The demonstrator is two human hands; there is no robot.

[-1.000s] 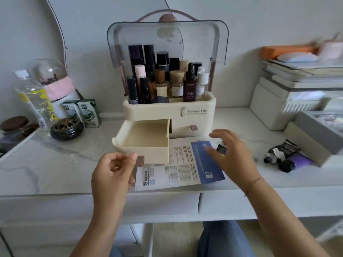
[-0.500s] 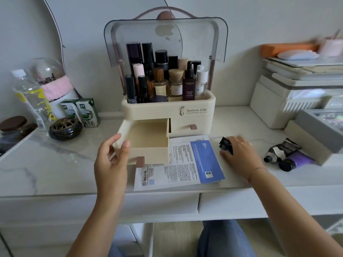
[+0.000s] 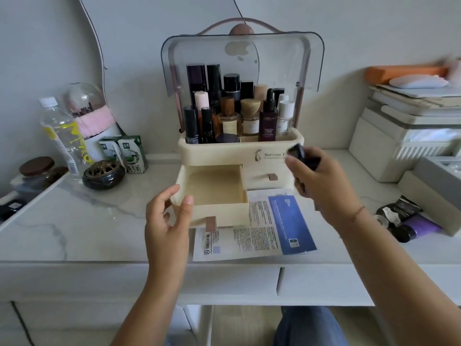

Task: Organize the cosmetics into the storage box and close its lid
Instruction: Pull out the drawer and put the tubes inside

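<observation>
Cream drawer: pulled open, frame centre.
Left hand: loosely spread at its corner.
Right hand: gripping small black cosmetic.

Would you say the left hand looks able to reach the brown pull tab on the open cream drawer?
Probably yes: the left hand sits beside the open cream drawer, nothing between it and the brown pull tab.

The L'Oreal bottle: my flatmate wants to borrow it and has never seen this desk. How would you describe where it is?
Find the cream storage box with the raised clear lid at the middle of the desk. In its top tray, look at the front row, toward the right. The L'Oreal bottle is dark, with a black dropper top and white "Youth Code" lettering, beside a white-capped clear bottle.
</observation>
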